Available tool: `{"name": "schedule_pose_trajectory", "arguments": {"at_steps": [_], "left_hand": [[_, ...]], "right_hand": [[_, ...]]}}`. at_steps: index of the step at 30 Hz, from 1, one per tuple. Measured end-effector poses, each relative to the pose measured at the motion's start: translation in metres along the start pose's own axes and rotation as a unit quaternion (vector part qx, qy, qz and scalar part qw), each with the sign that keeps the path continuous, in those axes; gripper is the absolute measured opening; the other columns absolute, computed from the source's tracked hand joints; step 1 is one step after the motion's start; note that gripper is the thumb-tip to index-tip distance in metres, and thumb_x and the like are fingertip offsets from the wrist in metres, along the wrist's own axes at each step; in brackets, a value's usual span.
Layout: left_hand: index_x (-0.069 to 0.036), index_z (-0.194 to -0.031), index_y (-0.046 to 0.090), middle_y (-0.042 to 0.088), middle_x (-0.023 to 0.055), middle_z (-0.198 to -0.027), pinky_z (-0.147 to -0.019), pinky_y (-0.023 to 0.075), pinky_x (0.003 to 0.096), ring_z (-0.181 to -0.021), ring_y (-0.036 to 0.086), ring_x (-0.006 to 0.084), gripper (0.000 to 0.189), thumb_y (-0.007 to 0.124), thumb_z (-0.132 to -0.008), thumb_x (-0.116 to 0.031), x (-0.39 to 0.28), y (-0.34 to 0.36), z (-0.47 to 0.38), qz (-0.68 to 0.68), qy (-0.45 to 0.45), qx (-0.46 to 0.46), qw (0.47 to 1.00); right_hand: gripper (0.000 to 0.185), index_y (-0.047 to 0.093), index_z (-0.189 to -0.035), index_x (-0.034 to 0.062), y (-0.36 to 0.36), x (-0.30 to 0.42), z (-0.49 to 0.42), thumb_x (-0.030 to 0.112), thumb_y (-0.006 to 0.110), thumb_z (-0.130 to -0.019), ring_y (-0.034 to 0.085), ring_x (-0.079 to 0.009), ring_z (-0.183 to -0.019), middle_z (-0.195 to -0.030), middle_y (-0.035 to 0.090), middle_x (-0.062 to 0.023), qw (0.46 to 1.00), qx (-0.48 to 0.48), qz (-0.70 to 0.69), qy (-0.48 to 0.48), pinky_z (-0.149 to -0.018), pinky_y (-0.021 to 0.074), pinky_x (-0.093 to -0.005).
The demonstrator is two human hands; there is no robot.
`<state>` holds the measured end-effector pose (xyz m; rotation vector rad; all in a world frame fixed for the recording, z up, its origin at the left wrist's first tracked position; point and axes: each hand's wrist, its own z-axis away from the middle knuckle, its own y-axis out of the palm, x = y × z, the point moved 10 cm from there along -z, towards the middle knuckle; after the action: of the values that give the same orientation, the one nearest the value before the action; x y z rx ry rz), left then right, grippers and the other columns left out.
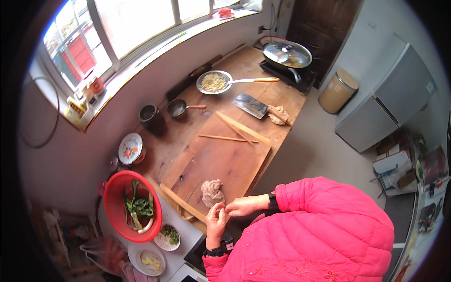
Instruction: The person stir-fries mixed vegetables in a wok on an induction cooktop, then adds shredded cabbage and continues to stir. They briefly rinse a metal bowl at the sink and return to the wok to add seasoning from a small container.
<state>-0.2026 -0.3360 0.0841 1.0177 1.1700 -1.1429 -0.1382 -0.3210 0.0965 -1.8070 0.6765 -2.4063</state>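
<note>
My left hand (215,219) and my right hand (243,205) meet at the near edge of a wooden cutting board (215,162). The fingers of both hands are bent close together, and their tips seem to touch. No item shows between them, though the fingers hide part of the gap. Just beyond the fingertips sits a lumpy, pinkish-beige mass (212,192), perhaps minced meat or dough. Two wooden chopsticks (225,138) lie crossed at the board's far end. A cleaver (251,105) lies past them, its wooden handle resting on a crumpled beige cloth-like bundle (277,115).
A red basin (111,211) of leafy greens stands at left, beside a plate of chopped greens (170,238) and a bowl with pale slices (147,259). Farther back are a strainer of pale strips (214,82), a small saucepan (177,108), a dark pot (149,120) and a lidded wok (287,54).
</note>
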Motion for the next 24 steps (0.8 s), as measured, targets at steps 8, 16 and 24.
{"name": "schedule_pose_trajectory", "arguments": {"at_steps": [8,16,24], "left_hand": [[0.0,-0.093,0.051,0.054,0.0006,-0.076,-0.056,0.0387,0.0177,-0.064,0.046,0.005,0.016,0.049,-0.078,-0.006,-0.033,0.142,-0.063,-0.12,0.101,0.152,0.976],[-0.001,-0.094,0.052,0.055,0.0013,-0.074,-0.055,0.04,0.0191,-0.062,0.046,0.0052,0.018,0.049,-0.079,-0.01,-0.021,0.304,-0.115,-0.186,0.037,0.251,0.949],[-0.001,-0.096,0.053,0.058,0.007,-0.079,-0.059,0.043,0.0245,-0.067,0.052,0.0123,0.022,0.049,-0.079,-0.016,-0.02,0.354,-0.161,-0.203,0.005,0.254,0.946]], "right_hand": [[0.029,0.049,-0.096,0.0019,-0.109,-0.066,0.162,0.024,0.043,-0.079,0.054,-0.0293,-0.08,-0.086,0.056,-0.0163,0.984,-0.155,0.009,0.083,-0.069,0.0422,-0.0349],[0.024,0.051,-0.095,0.0008,-0.227,-0.152,0.352,0.019,0.045,-0.079,0.056,-0.0194,-0.076,-0.085,0.058,-0.0091,0.937,-0.279,-0.002,0.212,-0.07,0.0432,-0.0277],[0.021,0.05,-0.096,-0.0008,-0.259,-0.159,0.283,0.012,0.046,-0.079,0.055,-0.0143,-0.076,-0.084,0.058,-0.009,0.96,-0.265,-0.075,0.042,-0.068,0.0435,-0.0253]]}}
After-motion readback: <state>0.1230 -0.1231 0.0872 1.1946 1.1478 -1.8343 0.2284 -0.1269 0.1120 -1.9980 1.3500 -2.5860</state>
